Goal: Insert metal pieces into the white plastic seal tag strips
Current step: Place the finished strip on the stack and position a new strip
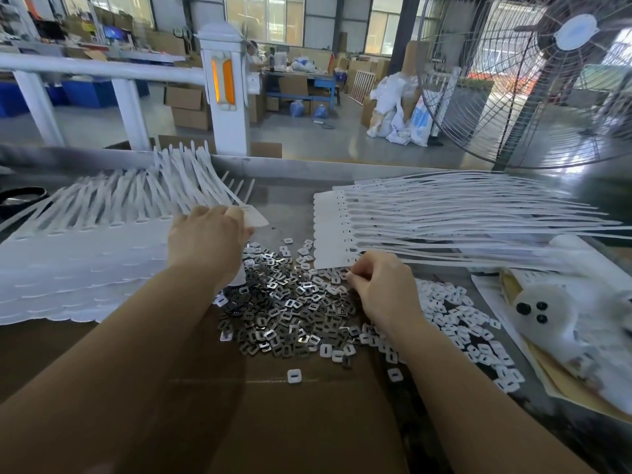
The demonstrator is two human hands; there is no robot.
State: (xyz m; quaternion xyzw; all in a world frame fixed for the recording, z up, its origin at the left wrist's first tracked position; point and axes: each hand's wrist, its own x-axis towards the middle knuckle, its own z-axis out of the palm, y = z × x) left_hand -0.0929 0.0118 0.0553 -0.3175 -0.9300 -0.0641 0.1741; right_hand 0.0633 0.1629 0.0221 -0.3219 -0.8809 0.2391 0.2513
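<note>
Seemingly the step in hand is the pick-up: the right hand (383, 289) is curled over the near edge of the right strip fan, its fingers (354, 277) bunched together at the seam between the metal pieces (290, 313) and the white caps (455, 323). They look pinched on something small, but what it is, metal or plastic, is too small to tell. The left hand (208, 241) rests at the head end of the left strips (102, 234), its fingers curled down onto one tag (254, 217) that juts out toward the middle of the counter (284, 200); it appears to grip that tag, though the knuckles hide the contact.

The metal pieces lie in a loose heap on brown cardboard (290, 422) between the two forearms, the white caps spread just to the right of them.

Both stacks are fanned. The right strips (478, 217) run with their long axis nearly left to right, broad tag heads toward the centre, thin tails toward the fan (547, 80). The left strips run away from the person, heads near, tails pointing back and slightly right.

Next, I judge, a single piece must be separated from the heap, turned flat, and brought to a tag head's slot, with the other hand steadying that head.
</note>
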